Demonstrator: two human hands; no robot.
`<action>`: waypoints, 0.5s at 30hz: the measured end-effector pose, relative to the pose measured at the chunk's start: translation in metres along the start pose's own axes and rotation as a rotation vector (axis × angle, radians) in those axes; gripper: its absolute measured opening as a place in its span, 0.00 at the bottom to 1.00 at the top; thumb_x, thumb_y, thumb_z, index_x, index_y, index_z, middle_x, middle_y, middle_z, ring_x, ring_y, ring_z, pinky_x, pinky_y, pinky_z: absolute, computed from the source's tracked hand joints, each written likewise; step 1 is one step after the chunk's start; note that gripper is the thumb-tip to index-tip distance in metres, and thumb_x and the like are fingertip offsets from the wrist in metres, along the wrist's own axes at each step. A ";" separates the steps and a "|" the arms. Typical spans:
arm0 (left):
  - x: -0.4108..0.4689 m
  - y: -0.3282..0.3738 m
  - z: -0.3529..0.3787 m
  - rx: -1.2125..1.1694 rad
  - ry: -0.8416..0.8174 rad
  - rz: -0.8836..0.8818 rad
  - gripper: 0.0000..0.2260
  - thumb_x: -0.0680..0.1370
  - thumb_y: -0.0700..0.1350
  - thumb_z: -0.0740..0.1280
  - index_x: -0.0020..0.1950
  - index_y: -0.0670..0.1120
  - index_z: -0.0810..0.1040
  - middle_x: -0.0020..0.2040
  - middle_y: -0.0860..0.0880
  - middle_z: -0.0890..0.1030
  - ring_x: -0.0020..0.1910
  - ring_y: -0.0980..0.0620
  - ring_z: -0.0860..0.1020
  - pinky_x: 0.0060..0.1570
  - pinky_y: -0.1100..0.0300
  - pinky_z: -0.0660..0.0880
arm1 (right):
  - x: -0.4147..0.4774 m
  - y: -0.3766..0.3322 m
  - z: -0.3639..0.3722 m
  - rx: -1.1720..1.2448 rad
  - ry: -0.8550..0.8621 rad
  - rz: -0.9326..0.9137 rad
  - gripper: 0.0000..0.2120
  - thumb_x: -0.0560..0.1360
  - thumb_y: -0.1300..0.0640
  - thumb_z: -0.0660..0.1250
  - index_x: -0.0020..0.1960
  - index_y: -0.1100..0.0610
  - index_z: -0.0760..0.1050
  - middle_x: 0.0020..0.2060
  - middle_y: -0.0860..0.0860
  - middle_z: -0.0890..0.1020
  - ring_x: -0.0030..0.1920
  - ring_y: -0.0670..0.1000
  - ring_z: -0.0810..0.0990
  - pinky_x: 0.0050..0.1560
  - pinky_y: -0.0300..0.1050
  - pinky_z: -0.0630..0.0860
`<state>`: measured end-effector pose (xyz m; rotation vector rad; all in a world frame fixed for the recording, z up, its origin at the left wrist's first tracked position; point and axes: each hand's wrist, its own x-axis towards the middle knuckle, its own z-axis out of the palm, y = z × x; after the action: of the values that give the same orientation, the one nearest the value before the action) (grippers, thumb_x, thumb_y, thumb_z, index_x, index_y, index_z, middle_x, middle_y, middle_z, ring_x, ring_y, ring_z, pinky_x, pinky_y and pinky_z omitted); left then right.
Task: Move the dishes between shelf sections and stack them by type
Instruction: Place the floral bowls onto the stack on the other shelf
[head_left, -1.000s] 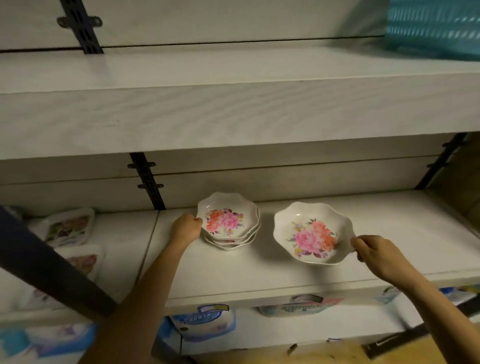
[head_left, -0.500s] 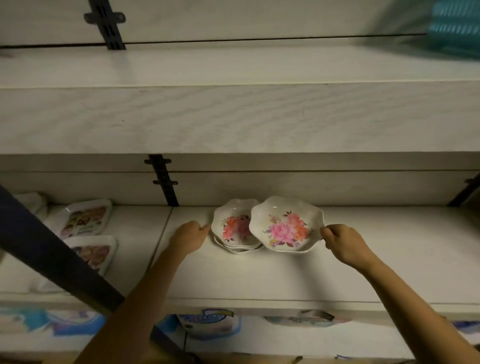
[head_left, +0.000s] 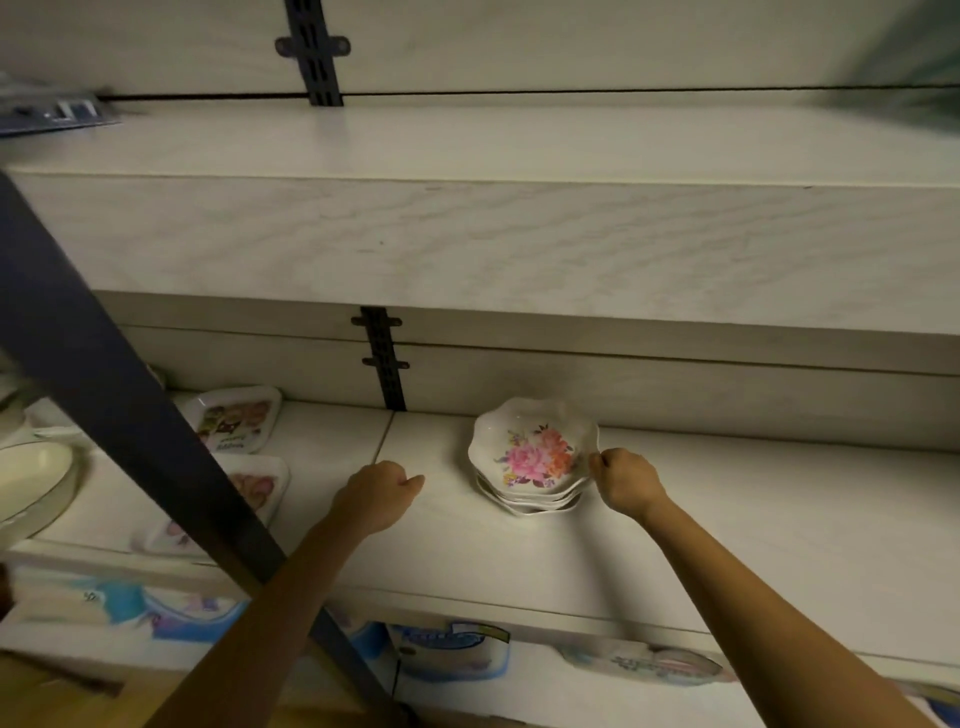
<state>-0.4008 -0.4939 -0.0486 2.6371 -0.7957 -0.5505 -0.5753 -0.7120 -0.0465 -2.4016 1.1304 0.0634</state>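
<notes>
A stack of white scalloped bowls (head_left: 532, 460), pink flowers inside the top one, stands upright on the shelf (head_left: 753, 530).

Matt wood-grain boards, glossy dishware.

Looks like pale wood-grain laminate, smooth and matt, on the shelf boards (head_left: 519, 239); reads as smooth, glossy white ware with a printed flower on the top dish (head_left: 535, 452) and the stack of dishes (head_left: 530, 506) under it at centre; appears as dark painted metal, matt, on the slotted upright (head_left: 384, 358) and the diagonal bar (head_left: 104, 374) at left; shines like glossy plastic on the printed trays (head_left: 236, 415) at centre left and the wrapped packs (head_left: 452, 654) along the bottom.
</notes>
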 end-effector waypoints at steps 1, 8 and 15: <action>-0.001 -0.002 -0.001 -0.001 0.003 0.000 0.16 0.79 0.51 0.57 0.36 0.43 0.69 0.35 0.45 0.71 0.37 0.48 0.70 0.38 0.59 0.65 | 0.002 0.000 0.001 -0.006 -0.012 0.012 0.20 0.81 0.53 0.49 0.49 0.64 0.76 0.54 0.63 0.80 0.55 0.63 0.77 0.48 0.47 0.71; -0.008 0.001 -0.005 0.044 0.003 0.070 0.16 0.80 0.51 0.57 0.36 0.43 0.70 0.37 0.45 0.74 0.37 0.49 0.72 0.37 0.59 0.66 | -0.001 0.005 -0.008 -0.078 0.003 0.076 0.22 0.79 0.44 0.52 0.53 0.59 0.77 0.52 0.58 0.81 0.47 0.58 0.76 0.45 0.44 0.70; -0.020 0.022 -0.004 0.148 0.056 0.186 0.12 0.80 0.50 0.57 0.41 0.44 0.70 0.37 0.48 0.75 0.39 0.49 0.73 0.37 0.61 0.66 | -0.033 -0.004 -0.029 -0.155 0.077 -0.166 0.14 0.78 0.48 0.57 0.57 0.53 0.74 0.56 0.52 0.80 0.54 0.57 0.78 0.48 0.46 0.73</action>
<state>-0.4241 -0.4991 -0.0310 2.6589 -1.0884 -0.3799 -0.5984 -0.6991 -0.0111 -2.6479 0.9868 0.0041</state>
